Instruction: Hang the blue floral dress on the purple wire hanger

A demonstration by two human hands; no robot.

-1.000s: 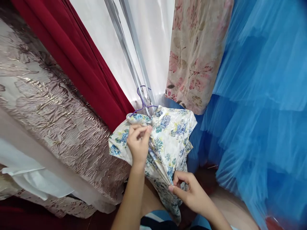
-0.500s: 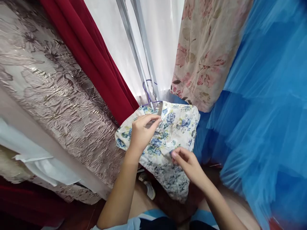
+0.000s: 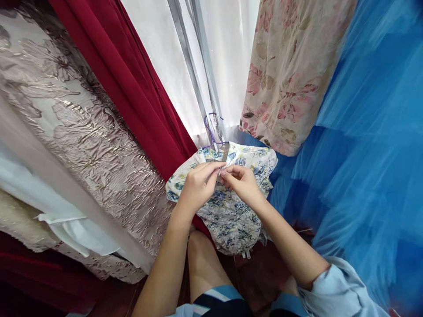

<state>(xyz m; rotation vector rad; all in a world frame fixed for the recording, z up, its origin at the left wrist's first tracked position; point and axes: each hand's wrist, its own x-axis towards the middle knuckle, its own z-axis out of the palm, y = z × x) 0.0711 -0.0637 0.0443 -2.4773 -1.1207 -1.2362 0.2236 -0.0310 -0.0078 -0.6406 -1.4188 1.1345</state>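
A white blouse with blue and yellow-green flowers (image 3: 236, 226) hangs on a purple hanger (image 3: 211, 132). Just below its neckline, my left hand (image 3: 198, 184) pinches the front edge of the cloth between thumb and fingers. My right hand (image 3: 243, 184) meets it there, its thumb and fingertips closed on the same edge. The fingertips of both hands nearly touch. Whatever small detail lies between them, such as a button, is too small to make out. The blouse's lower part hangs loose above my knee.
Grey metal poles (image 3: 198, 70) stand behind the hanger, before a white curtain (image 3: 155, 39). A dark red garment (image 3: 132, 88) and a shiny embossed pinkish one (image 3: 95, 149) hang at left. To the right are a pink-flowered garment (image 3: 287, 83) and blue tulle (image 3: 370, 154). Below is dark floor (image 3: 254, 268).
My right hand has moved up and left from the blouse's lower front to my left hand at the neckline. The blouse's lower part has shifted, and the camera view has moved slightly.
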